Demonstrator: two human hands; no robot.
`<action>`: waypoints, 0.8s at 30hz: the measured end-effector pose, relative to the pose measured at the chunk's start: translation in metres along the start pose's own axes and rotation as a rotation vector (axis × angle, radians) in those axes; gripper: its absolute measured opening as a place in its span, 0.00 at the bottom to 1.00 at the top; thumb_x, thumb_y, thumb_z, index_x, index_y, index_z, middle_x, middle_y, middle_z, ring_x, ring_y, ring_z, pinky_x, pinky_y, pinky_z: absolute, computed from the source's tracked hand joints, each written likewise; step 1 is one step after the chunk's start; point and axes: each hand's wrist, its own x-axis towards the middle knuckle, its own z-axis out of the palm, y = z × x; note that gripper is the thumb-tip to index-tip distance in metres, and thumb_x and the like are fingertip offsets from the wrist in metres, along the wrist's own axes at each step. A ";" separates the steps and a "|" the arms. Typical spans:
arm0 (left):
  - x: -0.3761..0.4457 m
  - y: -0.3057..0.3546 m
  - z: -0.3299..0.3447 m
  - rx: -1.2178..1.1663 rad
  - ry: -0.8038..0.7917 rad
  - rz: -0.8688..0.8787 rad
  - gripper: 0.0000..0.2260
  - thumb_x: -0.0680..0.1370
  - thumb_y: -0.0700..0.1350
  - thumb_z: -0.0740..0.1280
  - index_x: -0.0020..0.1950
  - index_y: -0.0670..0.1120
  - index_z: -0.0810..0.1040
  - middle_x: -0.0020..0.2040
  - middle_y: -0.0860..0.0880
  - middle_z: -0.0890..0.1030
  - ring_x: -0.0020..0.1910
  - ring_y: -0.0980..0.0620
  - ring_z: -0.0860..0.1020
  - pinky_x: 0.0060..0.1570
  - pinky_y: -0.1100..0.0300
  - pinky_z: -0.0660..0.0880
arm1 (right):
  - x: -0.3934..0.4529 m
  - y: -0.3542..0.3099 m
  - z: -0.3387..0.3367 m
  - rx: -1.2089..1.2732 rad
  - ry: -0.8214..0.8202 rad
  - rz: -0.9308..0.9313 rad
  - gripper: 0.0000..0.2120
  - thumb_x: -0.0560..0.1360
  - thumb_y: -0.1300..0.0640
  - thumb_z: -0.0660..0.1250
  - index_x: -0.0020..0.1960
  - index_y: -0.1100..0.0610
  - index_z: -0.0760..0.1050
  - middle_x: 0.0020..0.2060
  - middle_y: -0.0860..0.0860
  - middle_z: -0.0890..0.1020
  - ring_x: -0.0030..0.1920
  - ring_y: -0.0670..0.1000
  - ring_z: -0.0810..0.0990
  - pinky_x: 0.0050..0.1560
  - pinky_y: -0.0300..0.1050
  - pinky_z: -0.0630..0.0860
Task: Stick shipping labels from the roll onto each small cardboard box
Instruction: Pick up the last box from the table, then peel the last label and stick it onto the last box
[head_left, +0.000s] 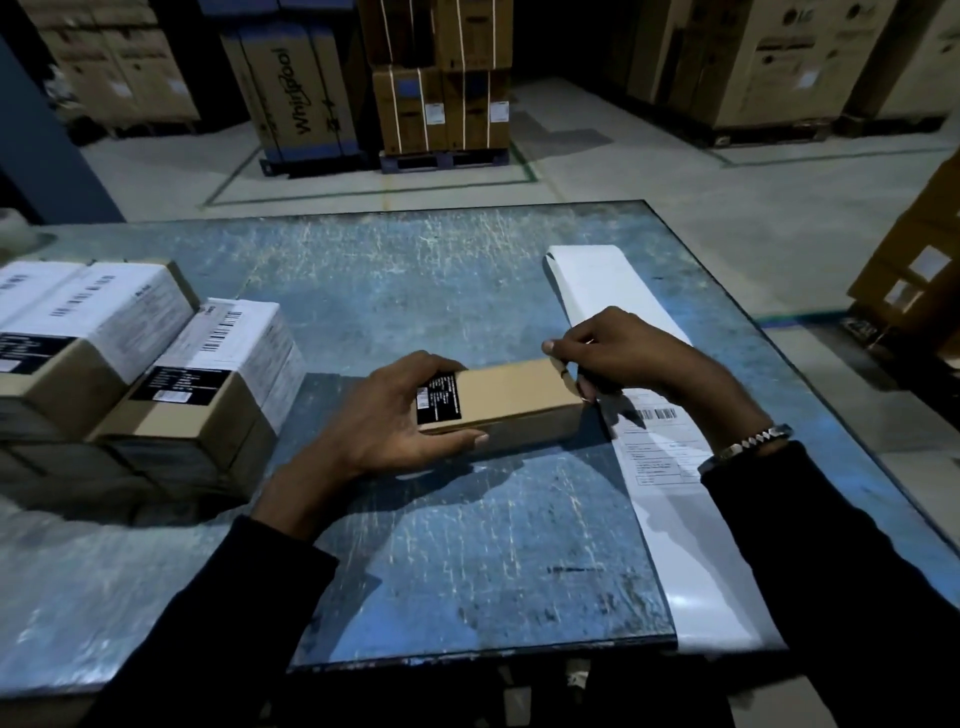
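Observation:
A small brown cardboard box (511, 396) with a black sticker on its left end lies on the blue table (405, 291), mid-view. My left hand (387, 413) grips its left end, thumb along the near side. My right hand (618, 351) is at the box's right end, fingers curled and pinching at the edge of the white label strip (649, 441). That strip runs from the far right of the table toward me, with a printed barcode label showing just right of the box. What exactly the right fingers pinch is partly hidden.
Several labelled small boxes (208, 374) are stacked at the left of the table. Beyond the table, large appliance cartons (296, 98) stand on pallets on the warehouse floor. More cartons (919, 260) stand at the right edge.

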 end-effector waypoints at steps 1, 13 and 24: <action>0.000 0.000 -0.001 -0.020 -0.013 -0.002 0.31 0.68 0.70 0.76 0.66 0.54 0.81 0.56 0.59 0.83 0.53 0.60 0.82 0.50 0.59 0.80 | -0.001 0.001 -0.001 0.020 -0.028 -0.005 0.20 0.85 0.45 0.67 0.43 0.58 0.84 0.31 0.57 0.85 0.25 0.47 0.73 0.32 0.39 0.70; -0.019 0.028 -0.014 0.048 0.118 0.085 0.33 0.73 0.68 0.74 0.72 0.51 0.80 0.67 0.51 0.80 0.67 0.51 0.77 0.65 0.49 0.76 | -0.035 0.006 -0.032 0.074 -0.056 -0.114 0.13 0.80 0.47 0.75 0.48 0.57 0.87 0.39 0.54 0.88 0.35 0.51 0.80 0.39 0.45 0.76; -0.031 0.112 0.057 -0.146 0.066 0.146 0.09 0.82 0.56 0.73 0.55 0.52 0.88 0.48 0.58 0.87 0.47 0.60 0.85 0.46 0.54 0.82 | -0.145 0.090 0.043 -0.088 0.298 -0.182 0.11 0.81 0.50 0.74 0.62 0.48 0.86 0.67 0.42 0.83 0.68 0.38 0.79 0.69 0.45 0.78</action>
